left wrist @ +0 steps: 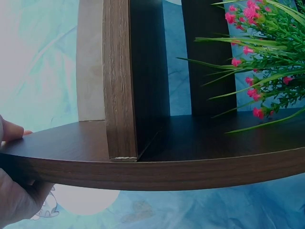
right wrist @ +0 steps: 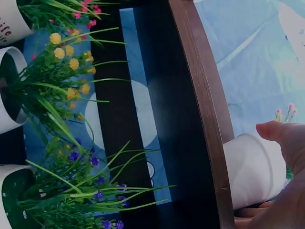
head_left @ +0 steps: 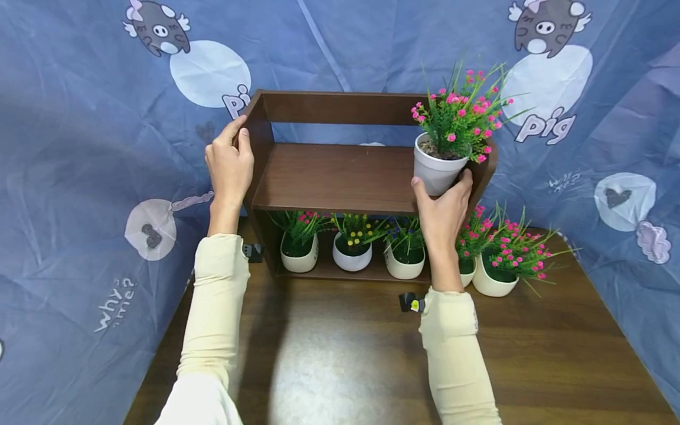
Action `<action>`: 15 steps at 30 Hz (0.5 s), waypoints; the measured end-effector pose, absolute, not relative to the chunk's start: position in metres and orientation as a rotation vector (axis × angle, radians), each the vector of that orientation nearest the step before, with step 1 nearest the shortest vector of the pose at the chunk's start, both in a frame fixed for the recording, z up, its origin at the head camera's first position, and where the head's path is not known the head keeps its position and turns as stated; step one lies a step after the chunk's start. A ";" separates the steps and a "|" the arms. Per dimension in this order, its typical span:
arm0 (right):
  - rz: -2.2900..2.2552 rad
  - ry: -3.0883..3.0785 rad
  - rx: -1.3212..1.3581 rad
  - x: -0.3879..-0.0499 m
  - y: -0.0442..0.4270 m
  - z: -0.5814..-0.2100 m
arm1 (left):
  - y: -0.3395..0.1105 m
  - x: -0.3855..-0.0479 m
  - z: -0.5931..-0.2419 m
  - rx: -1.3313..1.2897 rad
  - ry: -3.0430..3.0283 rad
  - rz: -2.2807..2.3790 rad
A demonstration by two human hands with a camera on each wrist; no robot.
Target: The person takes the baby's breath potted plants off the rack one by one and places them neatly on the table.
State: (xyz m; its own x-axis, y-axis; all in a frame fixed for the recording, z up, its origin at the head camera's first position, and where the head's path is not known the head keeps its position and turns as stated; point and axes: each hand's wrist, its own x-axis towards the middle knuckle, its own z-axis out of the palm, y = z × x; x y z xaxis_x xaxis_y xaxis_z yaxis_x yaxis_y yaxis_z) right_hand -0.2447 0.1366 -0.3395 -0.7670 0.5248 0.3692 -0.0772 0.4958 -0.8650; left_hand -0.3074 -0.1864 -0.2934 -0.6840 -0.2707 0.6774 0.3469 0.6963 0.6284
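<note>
In the head view, a brown two-level shelf [head_left: 334, 177] stands on the table. My left hand [head_left: 230, 159] grips the upper front edge of its left side panel; the left wrist view shows thumb and fingers [left wrist: 19, 200] on either side of that panel [left wrist: 66, 143]. At the right end of the upper board, my right hand [head_left: 443, 212] holds a white pot [head_left: 438, 171] with pink flowers, upright, thumb on its left side and fingers on its right. In the right wrist view the pot [right wrist: 255, 169] is at the upper board's edge [right wrist: 205, 95]; whether it touches the board I cannot tell.
Three potted plants stand on the lower level: pink [head_left: 299, 260], yellow [head_left: 352, 257] and blue [head_left: 405, 265]. Two more white pots with pink flowers [head_left: 494, 283] stand on the table [head_left: 558, 342] right of the shelf. A blue patterned cloth [head_left: 95, 177] hangs behind.
</note>
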 end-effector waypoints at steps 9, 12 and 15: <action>1.269 -2.100 -0.429 -0.257 0.136 -0.341 | -0.184 -0.308 -0.293 -0.083 -2.108 -0.996; 1.239 -2.105 -0.440 -0.262 0.132 -0.343 | -0.185 -0.307 -0.293 -0.078 -2.100 -0.995; 1.217 -2.113 -0.424 -0.265 0.127 -0.344 | -0.187 -0.307 -0.294 -0.072 -2.096 -0.989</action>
